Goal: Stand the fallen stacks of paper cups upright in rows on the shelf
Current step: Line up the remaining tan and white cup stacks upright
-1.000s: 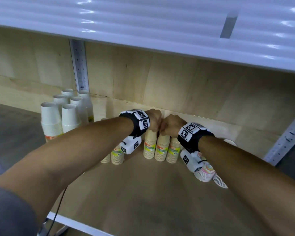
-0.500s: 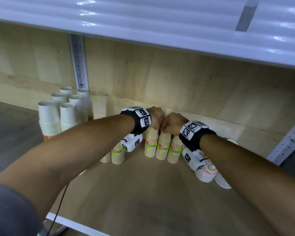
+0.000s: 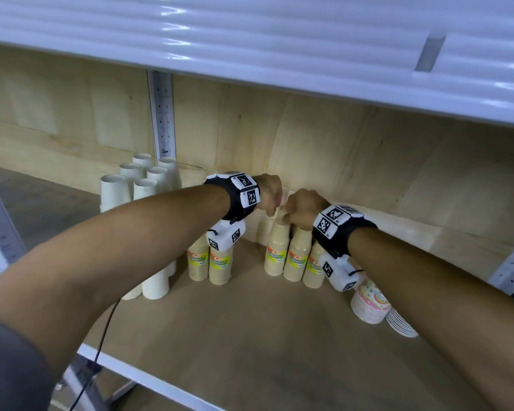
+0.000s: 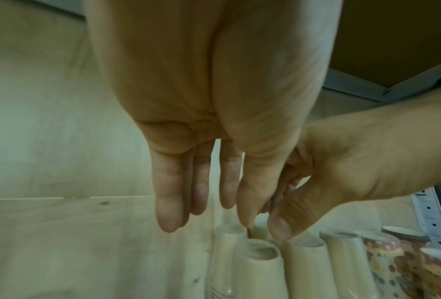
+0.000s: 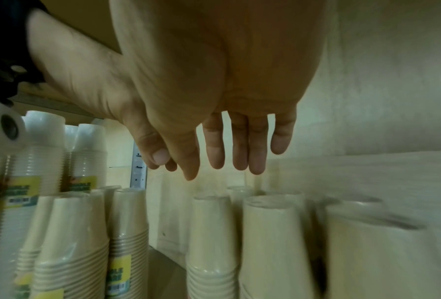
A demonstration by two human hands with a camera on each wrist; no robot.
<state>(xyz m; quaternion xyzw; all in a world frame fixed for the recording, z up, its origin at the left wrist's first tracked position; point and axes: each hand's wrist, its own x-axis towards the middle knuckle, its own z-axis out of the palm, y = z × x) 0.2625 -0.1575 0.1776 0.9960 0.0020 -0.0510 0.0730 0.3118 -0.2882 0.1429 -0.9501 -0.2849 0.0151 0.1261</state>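
Three tan paper-cup stacks [image 3: 297, 256] with yellow labels stand upright, bottoms up, side by side near the back wall of the wooden shelf [image 3: 250, 336]. Two more tan stacks [image 3: 211, 262] stand to their left. My left hand [image 3: 272, 200] and right hand [image 3: 297, 209] hover close together just above the three stacks. In the left wrist view my left hand [image 4: 214, 202] hangs with straight fingers over the stack tops [image 4: 260, 252], holding nothing. In the right wrist view my right hand [image 5: 227, 157] also points straight fingers down, clear of the stack tops [image 5: 265, 202].
Several tall white cup stacks [image 3: 146, 188] stand upright at the back left. A patterned cup stack [image 3: 368, 304] and a white ribbed stack [image 3: 401, 324] sit at the right under my forearm. The upper shelf [image 3: 250, 40] overhangs. A grey upright [image 3: 511, 271] bounds the right side.
Both hands stay together over the three tan stacks and sit slightly higher than before. The stacks have not moved; the head view has shifted a little.
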